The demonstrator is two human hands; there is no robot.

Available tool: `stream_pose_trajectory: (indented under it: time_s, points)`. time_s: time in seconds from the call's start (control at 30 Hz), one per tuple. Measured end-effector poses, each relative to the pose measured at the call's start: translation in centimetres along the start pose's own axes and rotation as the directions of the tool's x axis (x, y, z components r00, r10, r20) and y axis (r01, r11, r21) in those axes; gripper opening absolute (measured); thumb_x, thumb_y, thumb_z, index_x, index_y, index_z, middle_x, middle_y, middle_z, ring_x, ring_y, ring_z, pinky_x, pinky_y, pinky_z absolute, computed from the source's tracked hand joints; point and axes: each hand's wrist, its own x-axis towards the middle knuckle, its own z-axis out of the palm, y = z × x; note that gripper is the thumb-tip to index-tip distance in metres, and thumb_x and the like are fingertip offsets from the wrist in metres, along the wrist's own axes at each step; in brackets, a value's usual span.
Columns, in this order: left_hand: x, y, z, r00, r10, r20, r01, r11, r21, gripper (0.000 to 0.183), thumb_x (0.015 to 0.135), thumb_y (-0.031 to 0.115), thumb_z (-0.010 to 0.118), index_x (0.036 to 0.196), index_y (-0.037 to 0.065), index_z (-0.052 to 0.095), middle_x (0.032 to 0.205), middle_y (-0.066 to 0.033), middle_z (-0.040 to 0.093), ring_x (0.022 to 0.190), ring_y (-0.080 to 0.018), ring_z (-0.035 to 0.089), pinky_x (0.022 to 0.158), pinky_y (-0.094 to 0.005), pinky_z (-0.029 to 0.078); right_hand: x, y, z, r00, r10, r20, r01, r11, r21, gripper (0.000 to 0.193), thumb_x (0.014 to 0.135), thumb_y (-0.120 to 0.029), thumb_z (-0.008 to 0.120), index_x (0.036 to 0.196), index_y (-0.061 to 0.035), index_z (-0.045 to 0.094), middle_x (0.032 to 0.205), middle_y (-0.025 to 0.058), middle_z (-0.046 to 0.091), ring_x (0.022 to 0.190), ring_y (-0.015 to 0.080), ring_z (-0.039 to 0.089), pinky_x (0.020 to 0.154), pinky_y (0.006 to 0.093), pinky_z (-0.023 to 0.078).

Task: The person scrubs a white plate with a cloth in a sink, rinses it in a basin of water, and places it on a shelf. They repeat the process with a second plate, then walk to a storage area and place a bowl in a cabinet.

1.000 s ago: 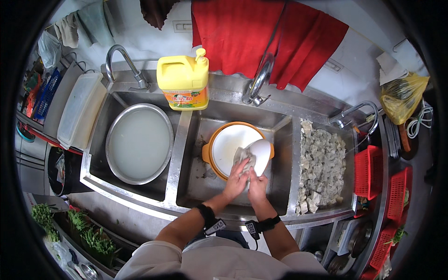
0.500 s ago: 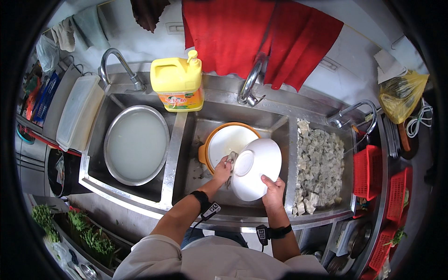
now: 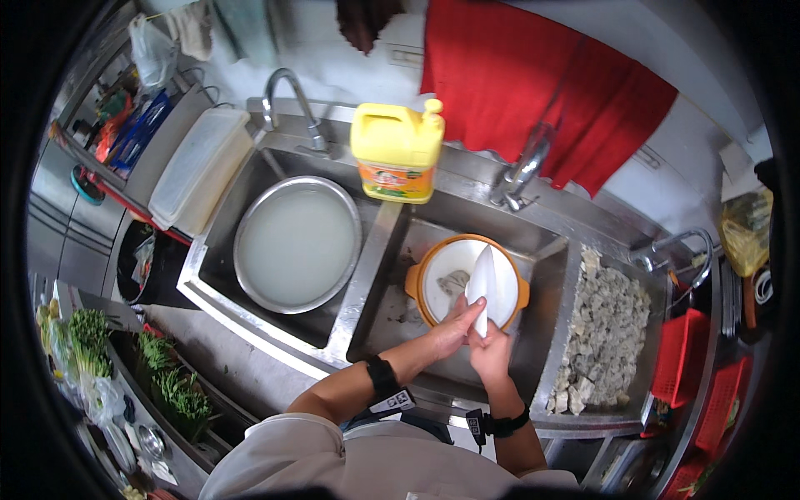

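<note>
A white bowl (image 3: 483,279) is tipped up nearly edge-on over the middle sink basin (image 3: 392,321). My left hand (image 3: 457,325) grips its near left side, while the fingers of my right hand (image 3: 492,354) close on the near rim. Behind the bowl sits an orange-rimmed pot (image 3: 413,283) with a side handle and a white inside. In it lies a wet grey cloth (image 3: 451,284), partly covered by the bowl and my left hand.
On the left, a steel basin (image 3: 296,250) holds cloudy water. A yellow jug (image 3: 396,150) stands behind the divider. Pale cut chunks (image 3: 604,333) fill the right sink, with red baskets (image 3: 679,354) beyond it. A faucet (image 3: 525,171) rises behind the middle basin.
My left hand has let go of the cloth, which now lies in the pot, and has taken hold of the bowl. The bowl has turned edge-on. The view has shifted and rotated.
</note>
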Motion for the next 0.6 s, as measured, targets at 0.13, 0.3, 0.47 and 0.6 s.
stream_pose_trajectory:
  time_s: [0.13, 0.3, 0.47, 0.6]
  points:
    - [-4.9, 5.5, -5.6, 0.996, -0.032, 0.085, 0.038, 0.997, -0.071, 0.045, 0.088, 0.022, 0.061, 0.126, 0.003, 0.047, 0.106, -0.0069, 0.058, 0.096, -0.0159, 0.057, 0.081, -0.0314, 0.048, -0.3, -5.5, 2.8, 0.906, -0.255, 0.339, 0.350, 0.900, -0.259, 0.026, 0.071, -0.001, 0.059, 0.097, 0.0009, 0.059, 0.082, 0.0191, 0.065, 0.069, 0.0339, 0.065, 0.063, 0.0422, 0.053]
    - [-11.6, 11.3, -15.1, 0.993, 0.000, -0.121, -0.027, 0.974, -0.227, 0.027, 0.078, 0.005, 0.058, 0.104, -0.001, 0.059, 0.093, -0.0098, 0.064, 0.085, -0.0193, 0.063, 0.074, -0.0321, 0.052, 0.3, -12.0, 12.8, 0.803, -0.402, 0.440, 0.544, 0.797, -0.263, 0.026, 0.074, -0.001, 0.054, 0.100, 0.0007, 0.057, 0.097, 0.0185, 0.066, 0.087, 0.0292, 0.066, 0.071, 0.0378, 0.054]
    - [-15.7, 15.9, -27.1, 0.940, 0.062, -0.335, -0.166, 0.942, -0.291, 0.016, 0.079, 0.002, 0.051, 0.091, -0.007, 0.058, 0.093, -0.0151, 0.061, 0.088, -0.0258, 0.060, 0.080, -0.0386, 0.051, 1.3, -16.5, 26.4, 0.726, -0.494, 0.479, 0.606, 0.789, -0.105, 0.024, 0.078, -0.002, 0.052, 0.101, -0.0001, 0.057, 0.099, 0.0181, 0.066, 0.093, 0.0278, 0.065, 0.074, 0.0373, 0.055]
    - [-16.4, 17.9, -36.8, 0.865, 0.047, -0.499, -0.167, 0.966, -0.198, 0.019, 0.079, -0.002, 0.049, 0.096, -0.008, 0.054, 0.095, -0.0158, 0.057, 0.090, -0.0292, 0.058, 0.080, -0.0476, 0.050, 1.9, -16.8, 36.8, 0.688, -0.321, 0.651, 0.509, 0.853, -0.118, 0.018, 0.078, -0.003, 0.055, 0.096, -0.0012, 0.059, 0.084, 0.0189, 0.066, 0.077, 0.0341, 0.065, 0.067, 0.0429, 0.053]
